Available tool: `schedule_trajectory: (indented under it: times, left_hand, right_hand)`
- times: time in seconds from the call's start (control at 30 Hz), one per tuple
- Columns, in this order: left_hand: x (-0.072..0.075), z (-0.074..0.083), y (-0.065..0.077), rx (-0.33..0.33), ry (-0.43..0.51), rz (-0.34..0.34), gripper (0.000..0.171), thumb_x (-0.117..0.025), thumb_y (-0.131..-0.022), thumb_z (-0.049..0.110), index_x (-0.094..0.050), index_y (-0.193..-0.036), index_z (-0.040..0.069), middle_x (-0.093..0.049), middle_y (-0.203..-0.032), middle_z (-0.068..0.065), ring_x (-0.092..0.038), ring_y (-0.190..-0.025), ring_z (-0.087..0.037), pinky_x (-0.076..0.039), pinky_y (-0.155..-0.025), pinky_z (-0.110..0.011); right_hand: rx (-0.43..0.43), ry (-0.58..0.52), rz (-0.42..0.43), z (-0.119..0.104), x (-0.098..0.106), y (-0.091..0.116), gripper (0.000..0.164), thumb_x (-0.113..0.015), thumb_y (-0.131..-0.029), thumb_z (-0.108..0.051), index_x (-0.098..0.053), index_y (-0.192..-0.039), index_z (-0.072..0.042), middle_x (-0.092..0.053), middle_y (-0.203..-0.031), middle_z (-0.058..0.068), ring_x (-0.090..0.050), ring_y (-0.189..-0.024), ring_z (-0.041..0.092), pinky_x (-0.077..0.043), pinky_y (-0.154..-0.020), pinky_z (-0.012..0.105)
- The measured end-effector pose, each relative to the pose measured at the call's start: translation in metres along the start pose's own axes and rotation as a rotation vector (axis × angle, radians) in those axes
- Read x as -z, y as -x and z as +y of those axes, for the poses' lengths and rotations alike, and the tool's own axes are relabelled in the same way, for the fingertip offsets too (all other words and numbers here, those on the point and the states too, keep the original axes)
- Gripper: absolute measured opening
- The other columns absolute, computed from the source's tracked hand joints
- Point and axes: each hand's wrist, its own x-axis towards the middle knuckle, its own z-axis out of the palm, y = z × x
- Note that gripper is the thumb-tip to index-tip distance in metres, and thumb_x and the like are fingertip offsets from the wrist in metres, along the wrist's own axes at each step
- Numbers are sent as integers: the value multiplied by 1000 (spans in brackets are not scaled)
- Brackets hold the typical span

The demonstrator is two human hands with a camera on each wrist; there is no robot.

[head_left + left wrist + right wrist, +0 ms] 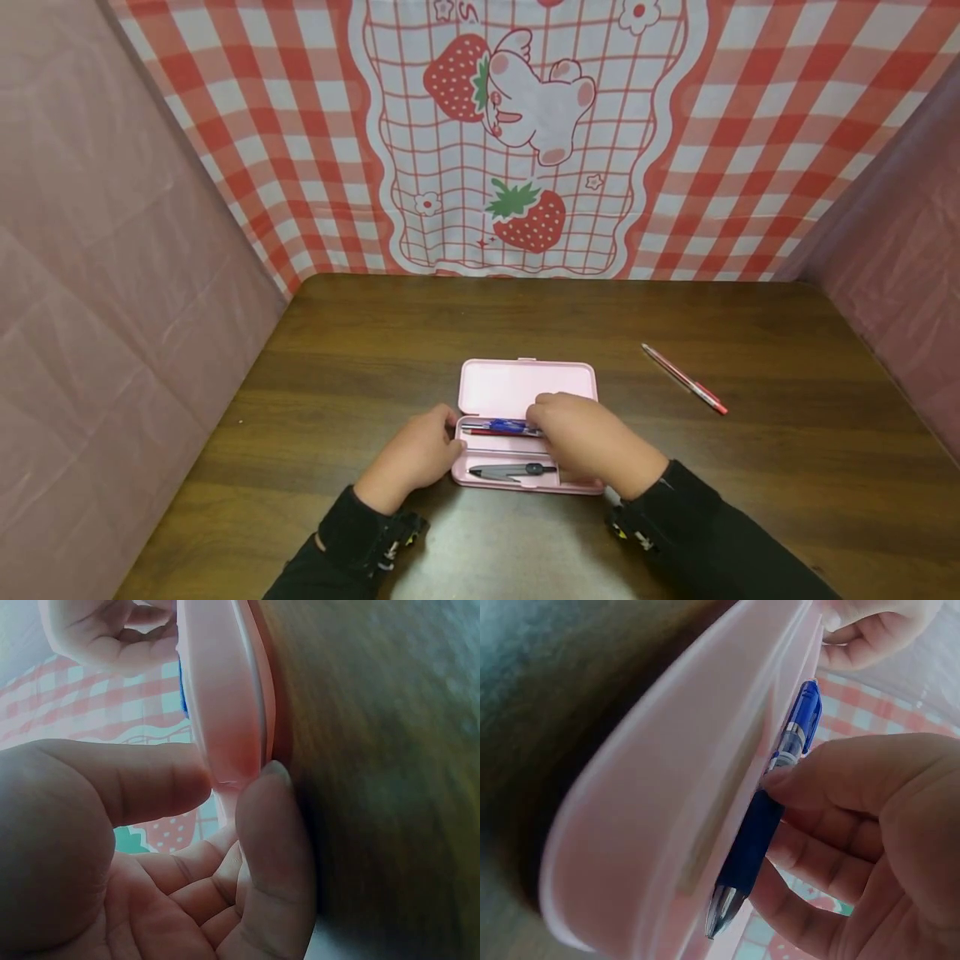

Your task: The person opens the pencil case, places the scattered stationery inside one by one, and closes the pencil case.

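A pink pencil case [525, 487] lies open on the table, its lid [517, 385] laid back. My left hand [416, 458] pinches the left end of the case between thumb and fingers, seen close up in the left wrist view. Over the right part of the case, my right hand [588, 437] holds a blue pen [754, 836] by its dark grip, thumb on one side and fingers behind. The pen's tip shows past the fingers in the right wrist view. A red pencil-like stick [487, 432] lies beside the pen. A grey compass [513, 472] rests in the front compartment.
A red-and-clear pen [686, 379] lies on the wooden table [360, 333] to the right, behind the right hand. A red checked cloth [322, 167] hangs along the back edge. Pinkish cloths [135, 250] stand at both sides.
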Motion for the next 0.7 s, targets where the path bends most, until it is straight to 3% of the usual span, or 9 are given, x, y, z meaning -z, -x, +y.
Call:
schedule_trajectory:
  times: [0.33,0.7]
  left_hand:
    - [0,0,0,1,7,0,29,-70,-97,18,-60,-119,2,-61,-90,-7,-56,-77,-23,-49,-70,-41]
    - [0,0,0,-6,-13,16,26,-69,-97,18,-60,-117,3,-61,-90,-6,-56,-76,-22,-49,-71,-41]
  right_hand:
    - [-16,30,-32,-6,-2,-6,11,-74,-93,-10,-74,-103,-15,-63,-89,-7,-58,-80,10,-54,-81,35]
    - [37,-11,21,-5,-7,0,4,-76,-93,-14,-74,-93,-17,-56,-79,-8,-51,-69,10,-51,-68,34]
